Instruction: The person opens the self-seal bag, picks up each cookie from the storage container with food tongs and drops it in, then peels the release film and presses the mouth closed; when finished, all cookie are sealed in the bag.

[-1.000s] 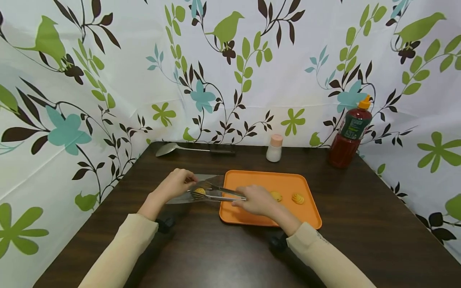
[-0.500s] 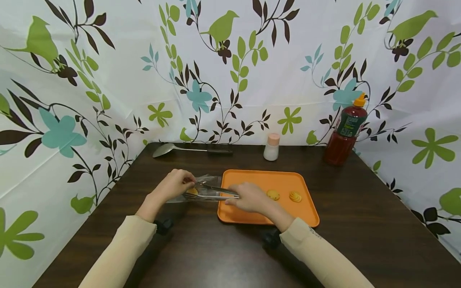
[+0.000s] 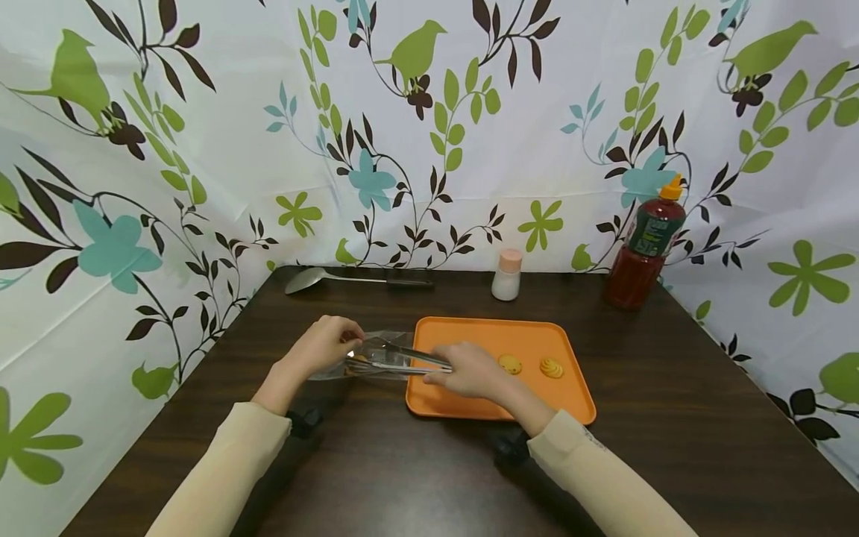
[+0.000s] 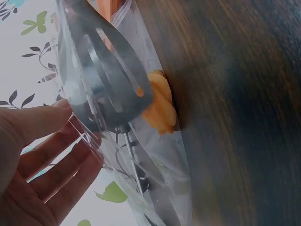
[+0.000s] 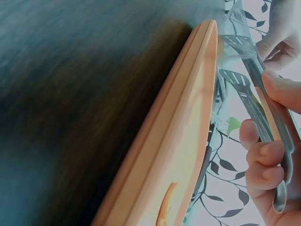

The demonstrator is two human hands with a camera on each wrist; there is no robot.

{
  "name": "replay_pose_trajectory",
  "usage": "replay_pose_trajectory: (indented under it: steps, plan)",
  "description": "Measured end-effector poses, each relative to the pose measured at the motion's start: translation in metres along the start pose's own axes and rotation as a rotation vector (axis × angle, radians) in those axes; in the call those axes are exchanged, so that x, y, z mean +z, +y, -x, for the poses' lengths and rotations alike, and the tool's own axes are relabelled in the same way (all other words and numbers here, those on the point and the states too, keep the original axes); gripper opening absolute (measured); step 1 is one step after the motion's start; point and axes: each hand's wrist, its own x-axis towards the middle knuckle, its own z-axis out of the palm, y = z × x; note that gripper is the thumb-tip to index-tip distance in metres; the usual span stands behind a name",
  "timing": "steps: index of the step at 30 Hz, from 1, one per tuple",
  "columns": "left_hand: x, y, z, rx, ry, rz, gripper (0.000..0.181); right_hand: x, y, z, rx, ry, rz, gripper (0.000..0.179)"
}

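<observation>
My left hand (image 3: pixel 327 343) pinches the edge of a clear plastic bag (image 4: pixel 162 160), thumb on one side and fingers on the other. My right hand (image 3: pixel 466 369) grips metal tongs (image 3: pixel 403 368) with slotted heads. The tongs reach leftward into the bag, and their arms stand apart. One slotted head (image 4: pixel 101 70) shows through the film in the left wrist view. Beside it, low in the bag, lies a golden piped cookie (image 4: pixel 161 106). Two more cookies, a round one (image 3: pixel 510 364) and a swirled one (image 3: pixel 552 368), sit on an orange tray (image 3: pixel 443 403) under and beside my right hand.
Along the back of the dark table (image 3: pixel 403 462) lie a metal serving utensil (image 3: pixel 305 279) with a black handle, a white shaker (image 3: pixel 506 285) with a pink lid, and a red bottle (image 3: pixel 631 276) with a yellow cap. A patterned curtain (image 3: pixel 443 224) hangs behind.
The tongs moved left, deeper into the bag, then drew back slightly to the right. The cookie seen between the tong heads earlier now lies beside one head. My left hand has hardly moved.
</observation>
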Motion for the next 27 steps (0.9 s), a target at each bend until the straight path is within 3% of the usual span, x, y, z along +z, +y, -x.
replay_pose_trajectory:
  steps: [6, 14, 27]
  plan:
    - [0.001, -0.001, 0.002, 0.000, -0.010, -0.001, 0.012, 0.000, 0.007, 0.012, 0.002, 0.023, -0.031, 0.047]
    - [0.000, -0.003, 0.001, 0.004, 0.012, -0.014, 0.009, -0.009, 0.019, 0.030, 0.095, 0.032, -0.030, 0.044]
    - [-0.003, -0.003, 0.005, -0.030, -0.019, -0.011, 0.013, -0.023, 0.034, 0.055, 0.102, 0.103, -0.023, 0.043]
